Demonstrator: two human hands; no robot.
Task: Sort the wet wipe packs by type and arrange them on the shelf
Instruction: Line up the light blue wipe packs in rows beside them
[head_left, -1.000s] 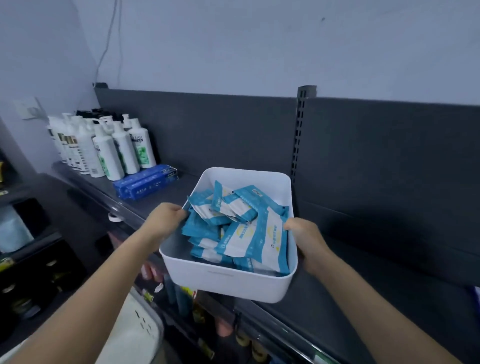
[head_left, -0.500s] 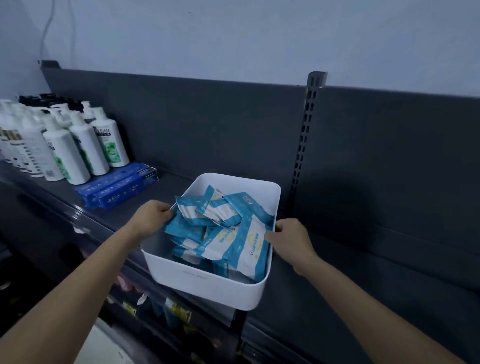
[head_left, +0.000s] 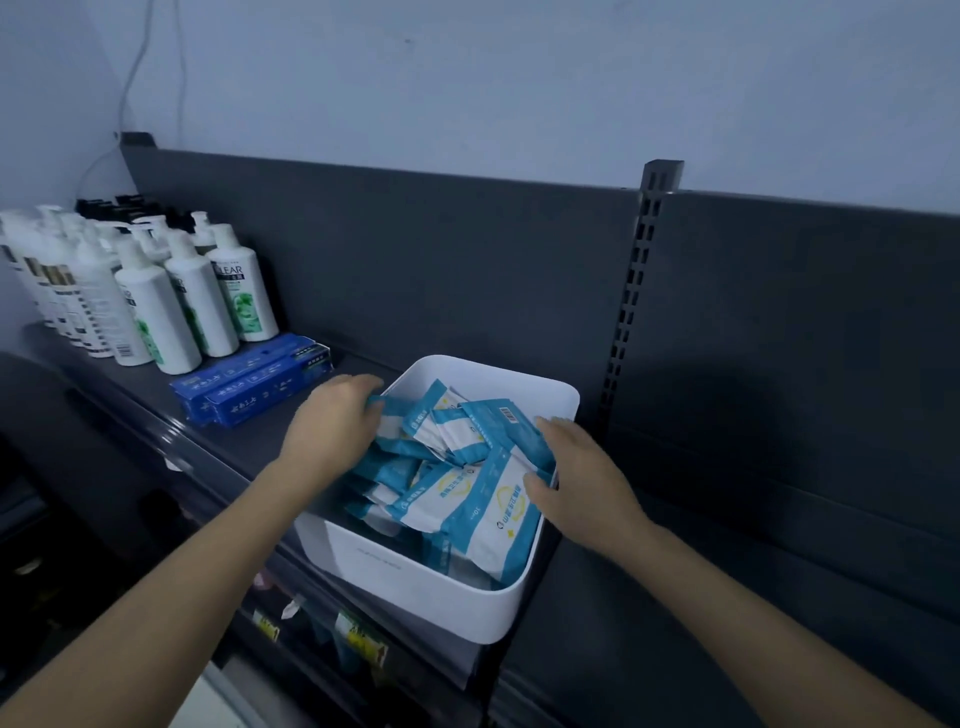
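A white plastic bin (head_left: 415, 587) stands on the dark shelf (head_left: 649, 623), its front overhanging the edge. It is heaped with several blue and white wet wipe packs (head_left: 467, 499). My left hand (head_left: 332, 431) has reached over the bin's left rim and its fingers curl onto a small pack at the top left of the heap. At the right rim, my right hand (head_left: 576, 478) lies on a large pack with the thumb pressed against its face. Whether either hand has lifted a pack is not visible.
White shampoo bottles (head_left: 156, 306) crowd the shelf's left end, with two blue boxes (head_left: 254, 382) lying in front of them. A slotted upright (head_left: 631, 296) divides the grey back panel. Lower shelves with price tags (head_left: 358, 636) show below.
Both hands have let go of the bin's sides and moved inward onto the packs. The bin now rests on the shelf, and my view has swung back left.
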